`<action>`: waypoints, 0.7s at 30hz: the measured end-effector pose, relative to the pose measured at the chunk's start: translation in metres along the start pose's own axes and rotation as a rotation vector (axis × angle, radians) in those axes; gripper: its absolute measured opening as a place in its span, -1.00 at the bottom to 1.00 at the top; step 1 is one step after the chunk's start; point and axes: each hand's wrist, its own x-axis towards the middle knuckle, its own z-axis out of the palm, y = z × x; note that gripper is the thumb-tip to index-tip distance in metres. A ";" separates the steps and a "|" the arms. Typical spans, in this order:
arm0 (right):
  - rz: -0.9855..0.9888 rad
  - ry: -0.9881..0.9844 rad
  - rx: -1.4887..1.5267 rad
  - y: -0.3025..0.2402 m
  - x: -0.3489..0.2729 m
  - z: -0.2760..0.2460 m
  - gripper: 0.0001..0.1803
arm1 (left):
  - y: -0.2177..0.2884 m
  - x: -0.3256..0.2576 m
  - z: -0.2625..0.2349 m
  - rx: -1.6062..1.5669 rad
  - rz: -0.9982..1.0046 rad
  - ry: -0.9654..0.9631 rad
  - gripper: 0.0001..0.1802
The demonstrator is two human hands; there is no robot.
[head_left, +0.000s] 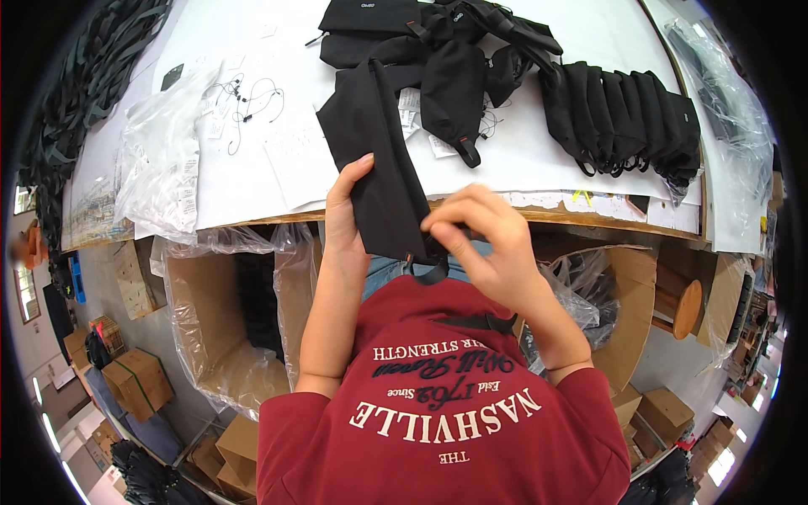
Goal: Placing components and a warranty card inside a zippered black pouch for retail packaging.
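A long black fabric bag point(374, 143) slants over the table's front edge, its narrow end toward my body. My left hand point(346, 206) grips it along its left side, with the thumb on top and the other fingers hidden underneath. At the near end hangs a short black strap loop point(433, 274), beside a small orange tab. My right hand point(488, 236) is closed in a pinch at the bag's lower right edge, slightly blurred. Whatever lies between those fingertips is too small to make out. Just beyond, another black bag point(454, 93) with a loop lies on the table.
More black bags point(370, 25) are piled at the table's far side, and a row of them point(623, 118) stands at right. Clear plastic point(160, 160) and thin black cords point(246, 101) lie at left. Below the white tabletop point(295, 84) are plastic-lined cartons point(210, 320).
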 end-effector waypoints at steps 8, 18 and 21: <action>-0.166 -0.143 -0.611 -0.018 -0.003 0.002 -0.39 | -0.007 -0.007 0.013 0.062 0.059 0.031 -0.65; 0.151 0.010 0.078 0.029 -0.003 -0.022 -0.41 | 0.008 -0.022 -0.012 1.127 0.708 0.045 -0.12; 0.361 -0.007 0.388 0.020 -0.002 -0.025 -0.47 | 0.023 -0.031 -0.001 0.923 0.592 -0.122 -0.16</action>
